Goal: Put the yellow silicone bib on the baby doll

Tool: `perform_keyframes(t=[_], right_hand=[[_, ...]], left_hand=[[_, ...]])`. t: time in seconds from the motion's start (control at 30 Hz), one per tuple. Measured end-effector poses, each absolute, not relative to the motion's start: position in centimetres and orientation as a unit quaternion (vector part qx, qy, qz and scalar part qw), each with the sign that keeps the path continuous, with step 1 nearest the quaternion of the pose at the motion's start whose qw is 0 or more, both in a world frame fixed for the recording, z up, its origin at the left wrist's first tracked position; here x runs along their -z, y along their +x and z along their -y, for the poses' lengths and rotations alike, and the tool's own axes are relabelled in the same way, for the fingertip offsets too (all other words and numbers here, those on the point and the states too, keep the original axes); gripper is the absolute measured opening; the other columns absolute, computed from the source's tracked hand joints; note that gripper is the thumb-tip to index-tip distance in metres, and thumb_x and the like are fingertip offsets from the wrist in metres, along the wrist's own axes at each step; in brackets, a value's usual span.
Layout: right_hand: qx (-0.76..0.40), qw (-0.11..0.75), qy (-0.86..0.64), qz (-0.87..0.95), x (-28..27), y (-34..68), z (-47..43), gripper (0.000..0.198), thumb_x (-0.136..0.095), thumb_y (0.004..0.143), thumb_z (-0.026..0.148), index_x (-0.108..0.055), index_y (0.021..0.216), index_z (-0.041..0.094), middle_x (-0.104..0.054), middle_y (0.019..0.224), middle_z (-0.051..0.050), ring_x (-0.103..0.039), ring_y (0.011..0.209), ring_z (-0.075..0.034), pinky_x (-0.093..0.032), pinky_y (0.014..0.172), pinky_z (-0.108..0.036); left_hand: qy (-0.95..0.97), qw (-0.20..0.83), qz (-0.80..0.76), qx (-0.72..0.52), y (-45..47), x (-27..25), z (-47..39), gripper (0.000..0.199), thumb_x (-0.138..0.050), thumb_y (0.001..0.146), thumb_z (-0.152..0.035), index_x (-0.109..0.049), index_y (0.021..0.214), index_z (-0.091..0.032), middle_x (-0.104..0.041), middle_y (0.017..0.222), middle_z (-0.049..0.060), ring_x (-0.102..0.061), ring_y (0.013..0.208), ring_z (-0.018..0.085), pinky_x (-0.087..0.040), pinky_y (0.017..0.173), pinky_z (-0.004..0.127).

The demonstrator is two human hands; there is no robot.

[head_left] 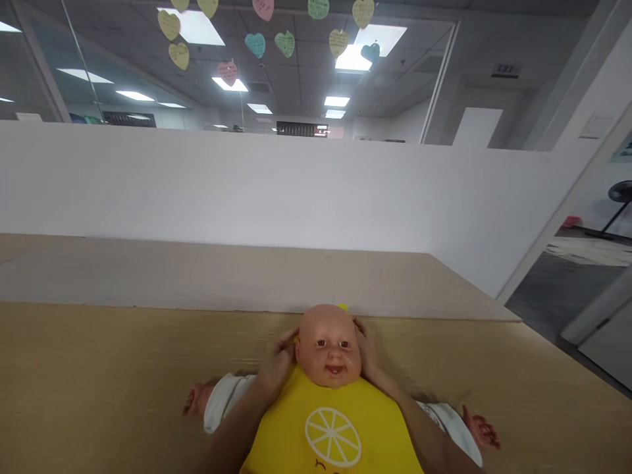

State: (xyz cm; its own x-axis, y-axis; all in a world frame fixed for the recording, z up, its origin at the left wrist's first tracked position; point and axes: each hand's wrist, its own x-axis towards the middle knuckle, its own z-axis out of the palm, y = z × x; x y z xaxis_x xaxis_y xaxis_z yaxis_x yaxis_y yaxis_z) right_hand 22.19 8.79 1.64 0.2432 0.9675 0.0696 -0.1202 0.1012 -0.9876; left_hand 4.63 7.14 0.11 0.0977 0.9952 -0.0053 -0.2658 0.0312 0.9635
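Observation:
A baby doll (328, 339) lies on its back on the table, head away from me and face up. Over its chest spreads a yellow bib (291, 421) with a white lemon-slice print. My left hand (276, 362) is closed at the left side of the doll's head, with a bit of yellow strap showing by the fingertips. At the right side, my right hand (368, 352) curls its fingers behind the head. A yellow strap end pokes out above the head near those fingers. Both hands' fingertips are partly hidden. The doll's white-sleeved arms stretch out sideways.
The wooden table (99, 368) has a paler raised board (222, 273) along its back. Behind it stands a white partition (222, 184) with glass above, carrying heart-shaped notes (285, 44). A doorway opens at the right, with a black fan (620, 191) beyond.

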Motion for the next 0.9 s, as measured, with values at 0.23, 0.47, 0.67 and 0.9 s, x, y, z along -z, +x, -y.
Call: perform_keyframes(t=[0.23,0.47,0.67,0.9], right_hand=[[-0.415,0.633,-0.473,0.451,0.5,23.0,-10.2,0.032,-0.063,0.065,0.048,-0.057,0.067,0.017,-0.055,0.058,0.002,-0.050,0.058,-0.014,-0.040,0.055,-0.024],[-0.347,0.572,-0.523,0.528,1.4,23.6,-11.2,0.032,-0.056,0.069,0.046,-0.065,0.070,0.015,-0.068,0.071,-0.006,-0.061,0.070,-0.021,-0.046,0.065,-0.030],[-0.316,0.546,-0.551,0.546,1.0,23.6,-11.1,0.037,-0.052,0.070,0.045,-0.069,0.074,0.013,-0.070,0.074,-0.011,-0.064,0.073,-0.025,-0.048,0.065,-0.034],[-0.281,0.517,-0.566,0.577,1.7,24.0,-11.7,0.034,-0.050,0.071,0.041,-0.070,0.077,0.014,-0.072,0.082,-0.012,-0.066,0.076,-0.026,-0.050,0.071,-0.036]], left_hand=[[0.513,0.481,-0.461,-0.541,3.9,0.6,-7.4,0.042,-0.050,0.064,-0.021,-0.070,0.101,-0.015,-0.069,0.111,0.005,-0.056,0.114,0.026,-0.039,0.104,0.040],[0.534,0.445,-0.508,-0.509,3.8,0.6,-7.2,0.052,-0.045,0.059,-0.016,-0.069,0.105,-0.014,-0.067,0.114,0.004,-0.057,0.114,0.025,-0.038,0.106,0.041],[0.546,0.450,-0.503,-0.496,3.8,0.2,-7.1,0.050,-0.044,0.060,-0.016,-0.070,0.102,-0.014,-0.069,0.110,0.004,-0.056,0.115,0.026,-0.038,0.105,0.042],[0.569,0.434,-0.526,-0.458,3.6,0.8,-7.4,0.056,-0.043,0.062,-0.017,-0.066,0.113,-0.010,-0.063,0.121,0.007,-0.053,0.120,0.027,-0.035,0.107,0.042]])
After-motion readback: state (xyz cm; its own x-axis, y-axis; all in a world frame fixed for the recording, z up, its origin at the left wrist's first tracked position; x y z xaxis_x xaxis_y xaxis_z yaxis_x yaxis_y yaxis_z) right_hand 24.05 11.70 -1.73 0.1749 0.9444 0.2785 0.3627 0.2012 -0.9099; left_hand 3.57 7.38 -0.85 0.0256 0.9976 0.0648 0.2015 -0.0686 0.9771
